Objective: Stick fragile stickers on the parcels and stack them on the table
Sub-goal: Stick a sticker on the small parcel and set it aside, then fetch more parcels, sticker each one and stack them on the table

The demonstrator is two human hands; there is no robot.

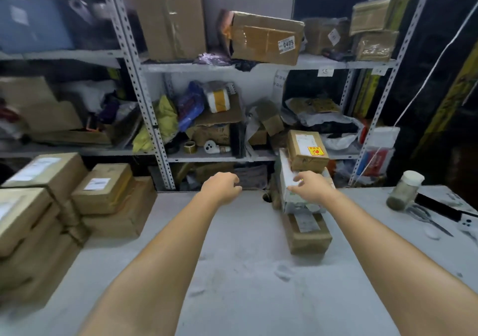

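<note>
Two hands reach out over the grey counter (245,271) toward its far edge.

Left hand (222,186): the grip is loosely curled with nothing visible in it, and it hovers above bare counter.

Right hand (309,189): the grip is spread, thumb and fingers apart, at the near side of the white parcel (285,172). Contact cannot be confirmed (the fingertips are blurred).

Stack, far right of centre: a brown bottom parcel (307,237) carries the white parcel, which carries a brown top parcel (305,144). The top parcel bears a red-and-yellow fragile sticker (316,151). The white parcel does not sit square on the one below.

Left pile (103,193): several brown parcels with white address labels lie at the left of the counter, and no fragile sticker is visible on any of them.

Also noted: a jar (406,188) and scissors (429,220) lie at the right of the counter. No sticker supply can be identified.

Assessment: the step in hand appears to be steadying the stack once the stickered parcel is set on top. The next move likely calls for taking a parcel from the left pile and finding a fresh sticker. The sticker should be pressed flat on the top face, clear of the label. That parcel then needs squaring onto a stack that already looks uneven.
</note>
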